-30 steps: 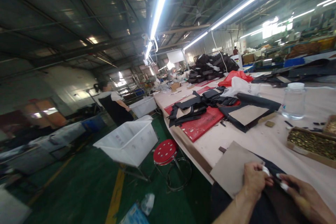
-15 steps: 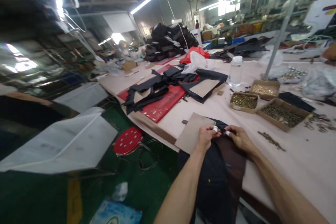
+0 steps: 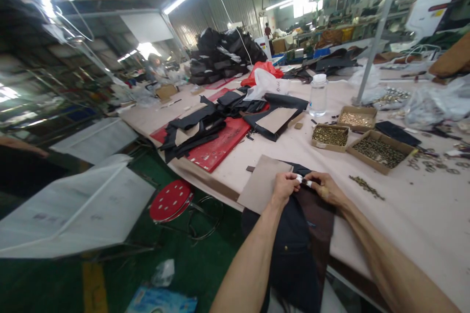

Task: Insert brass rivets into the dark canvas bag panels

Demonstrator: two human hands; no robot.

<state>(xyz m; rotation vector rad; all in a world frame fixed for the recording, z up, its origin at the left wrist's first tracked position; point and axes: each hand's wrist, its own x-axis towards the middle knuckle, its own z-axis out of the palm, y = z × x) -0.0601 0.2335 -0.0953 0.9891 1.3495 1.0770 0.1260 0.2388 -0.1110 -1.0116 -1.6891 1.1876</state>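
At the table's near edge my left hand (image 3: 285, 188) and my right hand (image 3: 326, 189) meet fingertip to fingertip, both pinched. White wrapping covers a fingertip on each. A small dark thing shows between the fingertips, too small to name. Under the hands lies dark fabric (image 3: 292, 225) with a brown piece (image 3: 318, 220) beside it, both hanging over the edge. A small stud (image 3: 286, 248) shows on the dark fabric. Flat beside my left hand is a grey-beige sheet (image 3: 262, 182).
Several small metal parts (image 3: 366, 188) lie right of my hands. Behind are cardboard boxes of metal fittings (image 3: 382, 150) and a clear bottle (image 3: 317, 97). A red board (image 3: 220, 144) bears dark cut pieces. A red stool (image 3: 171, 200) stands left, below the table.
My hands have come closer together, so the fingertips now nearly touch. The view has turned slightly right, shifting the whole scene leftward.
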